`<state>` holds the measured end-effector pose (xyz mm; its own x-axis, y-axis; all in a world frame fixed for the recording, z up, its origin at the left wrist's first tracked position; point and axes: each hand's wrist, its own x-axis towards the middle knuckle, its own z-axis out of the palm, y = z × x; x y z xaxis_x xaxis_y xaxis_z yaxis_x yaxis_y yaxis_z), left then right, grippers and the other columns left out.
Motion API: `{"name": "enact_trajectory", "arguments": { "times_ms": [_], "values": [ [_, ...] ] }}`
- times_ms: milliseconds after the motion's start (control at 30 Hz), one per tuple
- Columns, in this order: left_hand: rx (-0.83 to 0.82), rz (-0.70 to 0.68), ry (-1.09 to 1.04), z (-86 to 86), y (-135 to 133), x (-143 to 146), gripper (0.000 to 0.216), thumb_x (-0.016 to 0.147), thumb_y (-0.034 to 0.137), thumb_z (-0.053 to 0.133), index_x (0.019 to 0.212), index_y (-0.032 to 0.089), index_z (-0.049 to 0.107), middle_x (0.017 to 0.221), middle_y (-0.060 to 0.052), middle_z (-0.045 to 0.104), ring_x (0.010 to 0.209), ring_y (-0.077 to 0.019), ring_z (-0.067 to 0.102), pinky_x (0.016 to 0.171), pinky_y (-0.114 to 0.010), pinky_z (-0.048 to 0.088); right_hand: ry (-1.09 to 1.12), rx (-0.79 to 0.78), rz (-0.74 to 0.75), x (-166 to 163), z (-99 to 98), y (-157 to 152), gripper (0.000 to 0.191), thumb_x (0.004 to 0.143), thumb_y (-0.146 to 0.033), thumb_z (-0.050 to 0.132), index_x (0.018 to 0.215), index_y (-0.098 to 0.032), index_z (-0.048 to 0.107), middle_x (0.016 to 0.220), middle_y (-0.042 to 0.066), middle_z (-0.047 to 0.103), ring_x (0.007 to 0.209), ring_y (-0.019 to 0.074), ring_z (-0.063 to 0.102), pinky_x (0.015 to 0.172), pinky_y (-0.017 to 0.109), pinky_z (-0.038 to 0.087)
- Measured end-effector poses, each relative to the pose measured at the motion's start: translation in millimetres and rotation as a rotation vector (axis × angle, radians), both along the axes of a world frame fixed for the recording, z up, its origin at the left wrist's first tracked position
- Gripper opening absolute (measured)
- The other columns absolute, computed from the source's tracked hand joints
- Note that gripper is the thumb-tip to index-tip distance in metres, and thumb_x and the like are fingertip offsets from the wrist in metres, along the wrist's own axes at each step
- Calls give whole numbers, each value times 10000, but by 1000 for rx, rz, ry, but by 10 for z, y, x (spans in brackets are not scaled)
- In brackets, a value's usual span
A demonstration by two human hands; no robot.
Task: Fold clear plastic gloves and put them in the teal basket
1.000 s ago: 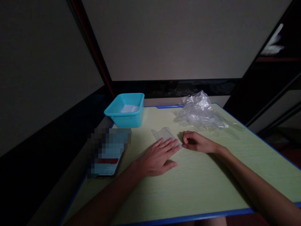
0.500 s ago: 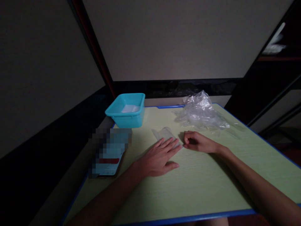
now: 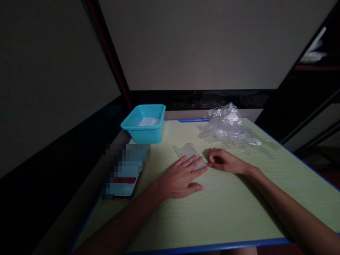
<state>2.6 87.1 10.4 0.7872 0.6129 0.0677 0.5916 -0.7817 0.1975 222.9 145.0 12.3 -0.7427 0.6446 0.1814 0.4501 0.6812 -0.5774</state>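
A small translucent plastic bag (image 3: 187,149) lies flat on the table, its lower part covered by my left hand (image 3: 180,179). That hand is palm down with fingers stretched over the bag and the thumb apart on the tabletop. Just right of the bag, my right hand (image 3: 224,161) rests on its side, fingers curled in and thumb tip close to the left index fingertip and the bag's right corner. Whether anything is pinched there is too small to see.
A turquoise plastic basket (image 3: 145,134) holding white sheets stands at the back left. Before it lies a phone-like device (image 3: 124,191), partly blurred out. Crumpled clear plastic (image 3: 230,127) is heaped at the back right. The pale table (image 3: 212,219) has a blue edge.
My left hand's fingertips have slid very slightly right across the bag. The view has shifted a little; my right hand keeps its curled pose.
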Motion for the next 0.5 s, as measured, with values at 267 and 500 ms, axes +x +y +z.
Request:
{"name": "enact_trajectory", "arguments": {
  "times_ms": [267, 500],
  "values": [
    [-24, -1, -2, 15, -1, -6, 597, 842, 522, 399, 1358, 267, 242, 1447, -56, 193, 1321, -274, 143, 1035, -521, 110, 17, -47, 1, 13, -11, 0, 189, 772, -253, 526, 630, -188, 418, 625, -11, 439, 587, 124, 415, 537, 239, 343],
    [-22, 14, -1, 14, -11, -3, 629, 834, 548, 386, 1362, 244, 230, 1449, -70, 184, 1326, -274, 117, 1035, -524, 97, 10, -52, -4, 11, -3, -1, 188, 768, -240, 531, 628, -187, 417, 627, -11, 438, 589, 123, 412, 543, 241, 341]
  ]
}}
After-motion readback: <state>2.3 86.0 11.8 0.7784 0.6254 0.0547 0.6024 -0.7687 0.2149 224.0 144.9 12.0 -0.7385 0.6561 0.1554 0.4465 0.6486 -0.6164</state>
